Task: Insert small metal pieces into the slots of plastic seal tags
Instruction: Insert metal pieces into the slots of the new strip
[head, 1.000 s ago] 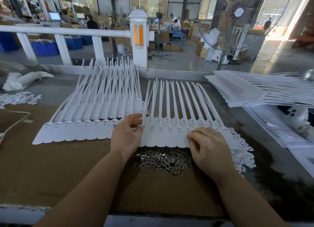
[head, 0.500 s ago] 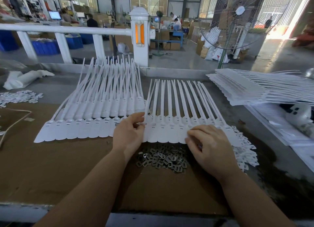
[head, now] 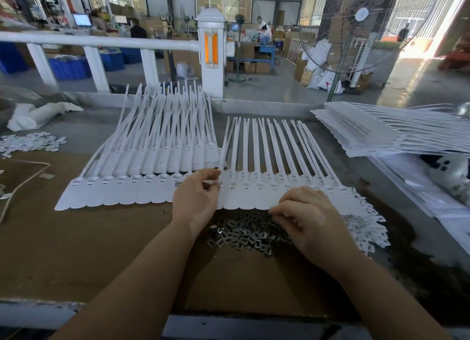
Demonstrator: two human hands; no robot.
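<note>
Right hand dropped onto metal pieces, fingers curled picking; left hand pinches piece at tag strip slot.

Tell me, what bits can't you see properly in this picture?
Head view only:
- The left hand hides the slot it works at.
- The right hand covers part of the pile of small grey metal pieces.
- The stack of white plastic seal tags runs off the right edge.

Left hand pinching, right hand curled, both palms down.
</note>
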